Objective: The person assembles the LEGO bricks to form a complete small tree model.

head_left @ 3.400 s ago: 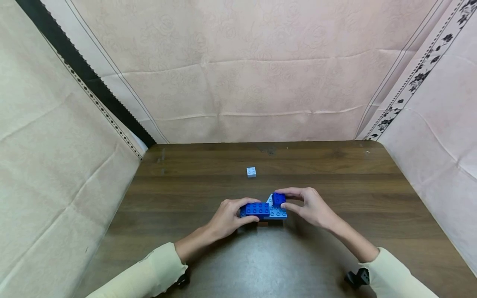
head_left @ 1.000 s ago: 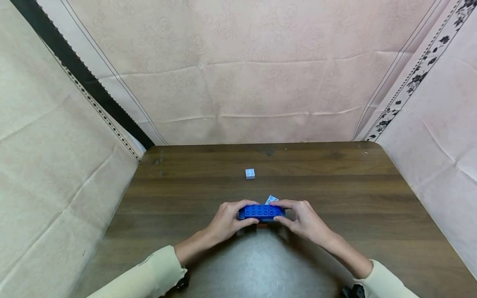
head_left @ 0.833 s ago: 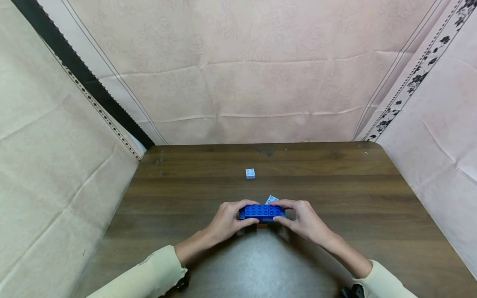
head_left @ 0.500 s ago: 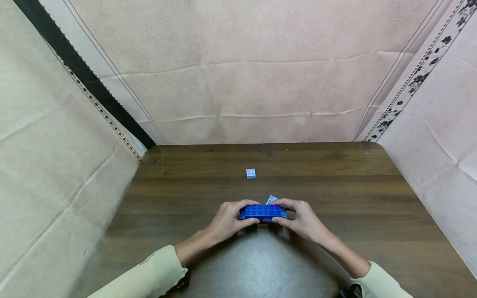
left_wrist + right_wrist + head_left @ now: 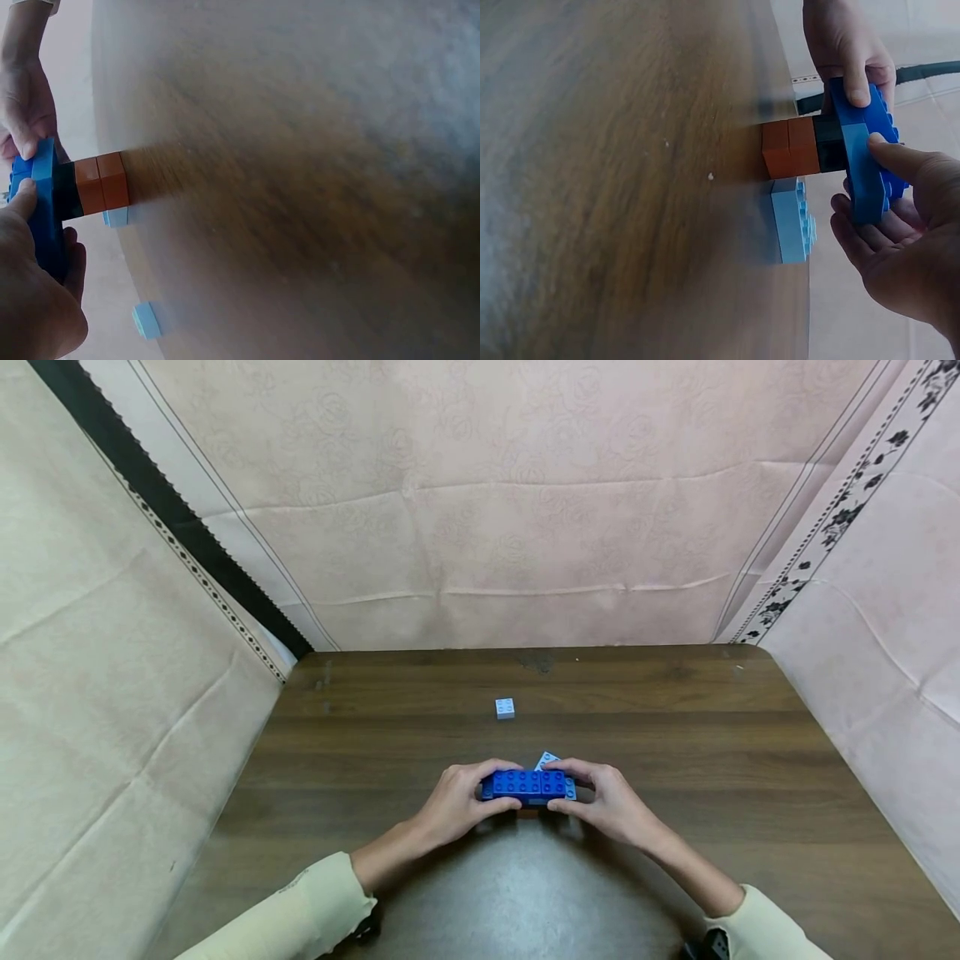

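Note:
Both hands grip a toy brick build, one at each end. Its top is a row of dark blue studded bricks [image 5: 528, 783], above a layer of dark blue and a medium blue brick [image 5: 864, 174]. Below come a dark brick [image 5: 829, 142] and two stacked orange-brown bricks [image 5: 790, 148] reaching the table. The left hand [image 5: 467, 797] holds the left end between thumb and fingers. At the right end, the right hand [image 5: 611, 800] pinches the bricks front and back. A light blue brick [image 5: 547, 760] lies behind the build, partly hidden by the right fingers.
A light blue two-by-two brick [image 5: 505, 708] stands farther back on the wooden table [image 5: 390, 693]. Pale patterned cloth [image 5: 525, 527] hangs behind the table and at both sides.
Earlier, the right hand held a dark blue brick above the build's right rear. That brick now lines up with the dark blue top row. Over the last second, the hands have barely moved.

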A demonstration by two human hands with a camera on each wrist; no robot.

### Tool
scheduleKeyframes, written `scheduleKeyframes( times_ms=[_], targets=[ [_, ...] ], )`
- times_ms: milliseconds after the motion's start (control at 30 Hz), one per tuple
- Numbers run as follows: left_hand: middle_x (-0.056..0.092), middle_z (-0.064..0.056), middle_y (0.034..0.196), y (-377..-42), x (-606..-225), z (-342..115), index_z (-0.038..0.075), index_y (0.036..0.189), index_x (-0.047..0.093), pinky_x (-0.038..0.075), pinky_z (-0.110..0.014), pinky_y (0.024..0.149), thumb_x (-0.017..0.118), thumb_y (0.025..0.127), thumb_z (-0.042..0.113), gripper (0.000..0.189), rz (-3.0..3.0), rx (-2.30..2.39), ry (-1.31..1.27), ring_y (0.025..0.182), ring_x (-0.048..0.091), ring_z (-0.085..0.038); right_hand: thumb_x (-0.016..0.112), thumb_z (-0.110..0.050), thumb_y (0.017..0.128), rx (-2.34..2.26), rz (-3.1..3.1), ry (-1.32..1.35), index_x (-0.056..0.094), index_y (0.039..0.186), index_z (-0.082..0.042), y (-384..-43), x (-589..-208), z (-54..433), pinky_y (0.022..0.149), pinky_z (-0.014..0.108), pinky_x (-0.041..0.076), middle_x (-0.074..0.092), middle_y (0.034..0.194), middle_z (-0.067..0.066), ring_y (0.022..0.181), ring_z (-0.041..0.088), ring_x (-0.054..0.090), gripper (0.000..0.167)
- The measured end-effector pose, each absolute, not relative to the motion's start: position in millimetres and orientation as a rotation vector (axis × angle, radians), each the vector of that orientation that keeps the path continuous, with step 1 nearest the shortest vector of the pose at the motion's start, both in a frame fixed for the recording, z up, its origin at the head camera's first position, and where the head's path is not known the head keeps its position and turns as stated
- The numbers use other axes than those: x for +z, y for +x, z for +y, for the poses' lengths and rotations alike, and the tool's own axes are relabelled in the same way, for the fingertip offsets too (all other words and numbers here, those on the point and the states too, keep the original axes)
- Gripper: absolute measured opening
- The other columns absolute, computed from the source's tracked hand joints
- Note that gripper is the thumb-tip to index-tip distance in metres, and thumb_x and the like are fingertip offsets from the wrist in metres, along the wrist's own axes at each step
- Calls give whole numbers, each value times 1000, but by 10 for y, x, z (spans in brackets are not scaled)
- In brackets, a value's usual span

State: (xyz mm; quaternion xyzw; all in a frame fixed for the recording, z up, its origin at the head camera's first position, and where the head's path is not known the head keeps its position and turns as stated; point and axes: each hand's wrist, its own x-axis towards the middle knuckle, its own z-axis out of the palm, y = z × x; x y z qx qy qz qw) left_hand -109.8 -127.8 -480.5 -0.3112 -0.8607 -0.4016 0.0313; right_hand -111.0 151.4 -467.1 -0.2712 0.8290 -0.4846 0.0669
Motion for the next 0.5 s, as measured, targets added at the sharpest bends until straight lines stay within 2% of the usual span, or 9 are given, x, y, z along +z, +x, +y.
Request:
scheduleKeyframes(
  times_ms=[233,500],
  targets=[
    [75,0,128,-1097,-4797,-1311,20,136,70,59,-30,87,83,94,35,46,-2670,-1230,-939,102,71,-9,87,-9,90,-1459,2463,-907,59,144,3,-1151,-4632,1587,103,52,53,64,142,23,126,39,66,61],
    [75,0,129,-1092,-4783,-1381,19,137,70,60,-36,88,84,93,34,48,-2673,-1258,-923,103,70,-10,90,-9,87,-1331,2497,-885,54,150,1,-1286,-4589,1808,107,59,48,63,144,22,130,40,63,73]
  ],
)
